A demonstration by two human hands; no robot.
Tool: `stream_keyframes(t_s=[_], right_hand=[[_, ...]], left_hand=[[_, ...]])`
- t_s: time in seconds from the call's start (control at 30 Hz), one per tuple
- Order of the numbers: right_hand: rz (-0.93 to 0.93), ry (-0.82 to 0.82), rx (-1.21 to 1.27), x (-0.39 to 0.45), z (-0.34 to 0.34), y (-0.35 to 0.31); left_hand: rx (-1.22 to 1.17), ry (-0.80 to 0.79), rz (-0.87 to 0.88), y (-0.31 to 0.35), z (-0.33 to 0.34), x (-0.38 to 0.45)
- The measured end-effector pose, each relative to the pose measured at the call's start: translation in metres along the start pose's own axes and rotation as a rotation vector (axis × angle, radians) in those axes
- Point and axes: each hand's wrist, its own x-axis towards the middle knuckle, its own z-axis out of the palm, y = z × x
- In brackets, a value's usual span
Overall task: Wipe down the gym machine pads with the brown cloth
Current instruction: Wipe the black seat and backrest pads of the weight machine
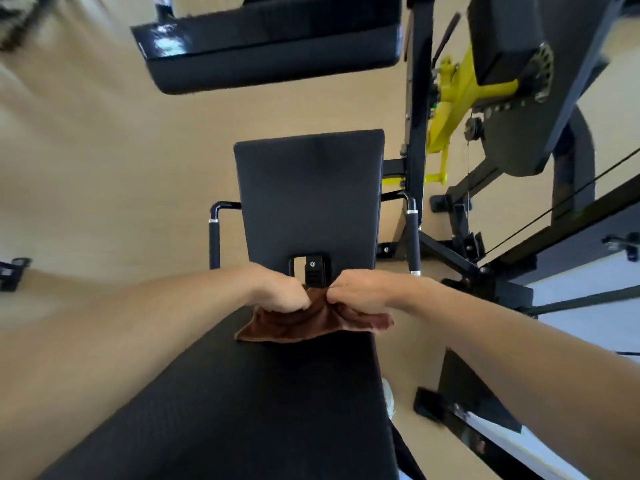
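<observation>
Both my left hand (282,292) and right hand (356,292) pinch the brown cloth (304,323) at the back pad's (259,393) top edge; spread it flat; press evenly, overlapping strokes.

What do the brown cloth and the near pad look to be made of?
Brown cloth: soft, matte, plush fabric, perhaps microfibre or terry; it bunches into folds where the left hand and right hand grip it. Near pad: black upholstery, probably vinyl or faux leather, with a fine woven-looking grain and slight sheen.

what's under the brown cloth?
The cloth lies on the near black pad, gripped by the left hand and right hand. The pad beneath it is covered.
</observation>
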Motion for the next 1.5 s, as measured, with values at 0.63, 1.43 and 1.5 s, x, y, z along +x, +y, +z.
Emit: stream_keyframes(t_s=[0.63, 1.43, 1.5], right_hand=[[0.119, -0.226, -0.394, 0.008, 0.107, -0.208], [0.295, -0.162, -0.69, 0.15, 0.132, -0.22], [0.262, -0.146, -0.655, 0.173, 0.131, -0.207]], left_hand=[[-0.659, -0.118, 0.412, -0.266, 0.047, -0.032], [-1.426, 0.129, 0.342, -0.253, 0.103, 0.062], [-1.446, 0.11, 0.374, -0.257, 0.095, 0.081]])
